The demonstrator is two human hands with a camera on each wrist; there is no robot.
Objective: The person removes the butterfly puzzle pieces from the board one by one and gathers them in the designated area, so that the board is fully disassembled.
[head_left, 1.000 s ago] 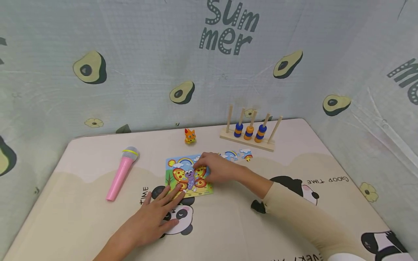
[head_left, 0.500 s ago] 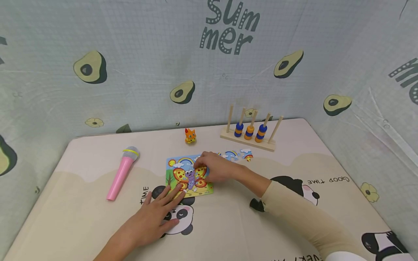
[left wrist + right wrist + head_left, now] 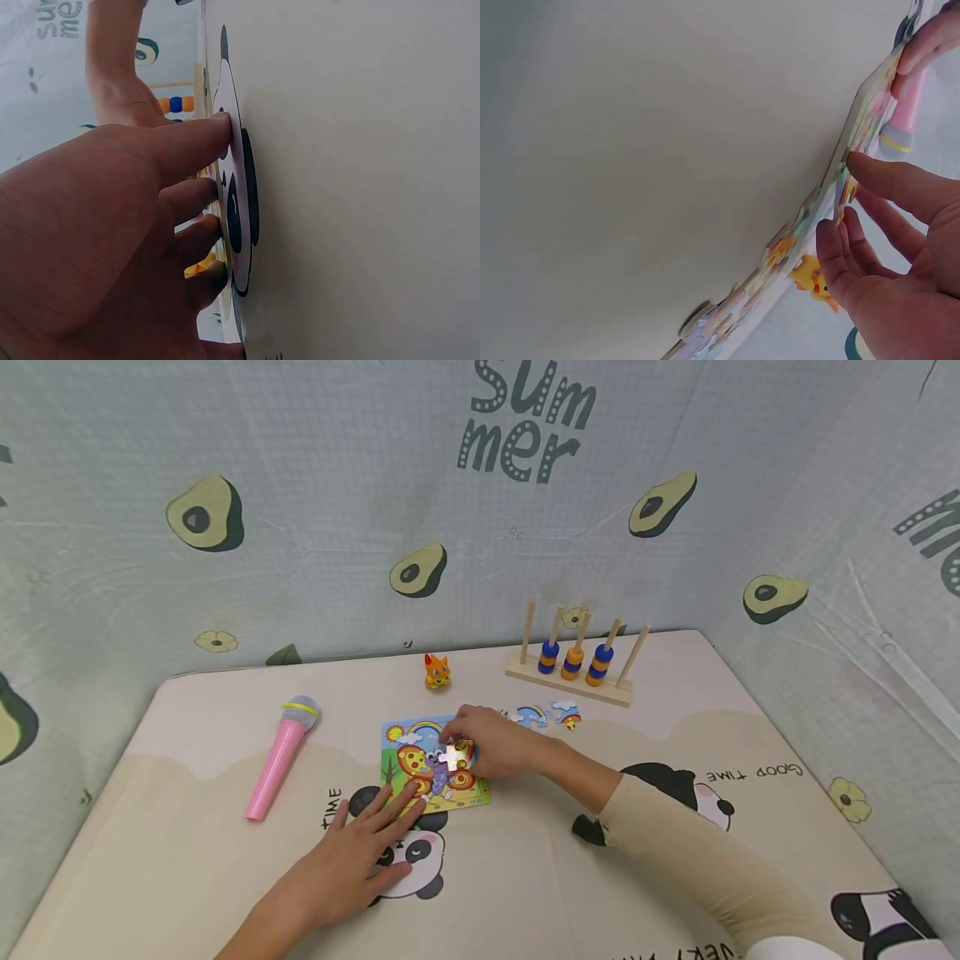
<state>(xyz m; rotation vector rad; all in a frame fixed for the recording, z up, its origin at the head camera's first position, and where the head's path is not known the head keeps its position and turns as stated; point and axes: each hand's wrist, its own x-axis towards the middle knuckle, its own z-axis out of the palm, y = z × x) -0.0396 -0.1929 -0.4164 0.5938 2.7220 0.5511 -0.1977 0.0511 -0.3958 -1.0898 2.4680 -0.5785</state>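
Note:
A butterfly jigsaw puzzle (image 3: 408,760) lies on the table, with a white piece-shaped gap right of the butterfly's head. My right hand (image 3: 495,743) is over the puzzle's right side. In the right wrist view its thumb and fingers pinch a small puzzle piece (image 3: 844,193), tilted up at the board's surface. My left hand (image 3: 360,860) rests flat with spread fingers, its fingertips on the puzzle's lower left edge and its thumb on the printed panda. Loose puzzle pieces (image 3: 532,717) lie just beyond the right hand, partly hidden by it.
A pink toy microphone (image 3: 279,760) lies at the left. An orange fox-like figurine (image 3: 437,672) stands behind the puzzle. To the back right is a wooden peg rack (image 3: 570,681) with blue and orange beads. A printed cloth wall (image 3: 322,568) rises along the table's back edge.
My right fingers have lifted a piece out of the puzzle, leaving a white gap where the upper right wing showed complete before. The left hand has stayed in place.

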